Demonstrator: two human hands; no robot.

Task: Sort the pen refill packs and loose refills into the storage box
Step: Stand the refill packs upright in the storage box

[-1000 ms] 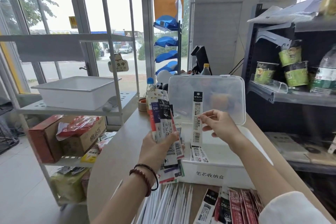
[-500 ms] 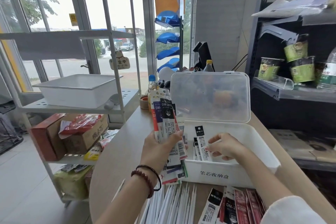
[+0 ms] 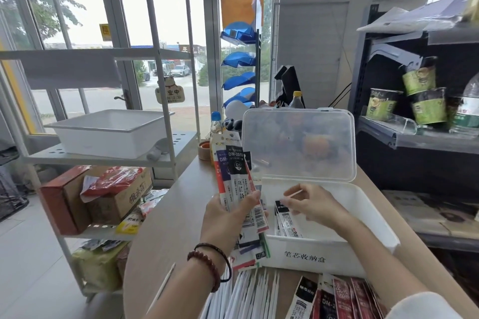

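Grips a fan of refill packs [image 3: 233,176] in left hand [image 3: 225,217] beside the open storage box [image 3: 305,256]; holds right hand [image 3: 313,206] over it, fingers [image 3: 294,198] relaxed, empty. Early going, apparently: only a few packs [image 3: 286,220] inside, more packs [image 3: 337,298] and loose refills [image 3: 248,292] waiting on worktop [image 3: 168,228].

Reach into storage box [image 3: 344,254] from above only: upright lid [image 3: 298,145] walls off far side. Fan of packs [image 3: 238,189] in your left hand [image 3: 223,217] crowds box's left wall. Packs in box [image 3: 285,220] fill its left part; right part free. Loose refills [image 3: 248,292] and flat packs [image 3: 337,298] cover desk's [image 3: 168,228] near edge. Left edge bare but for stray refill [image 3: 163,285].
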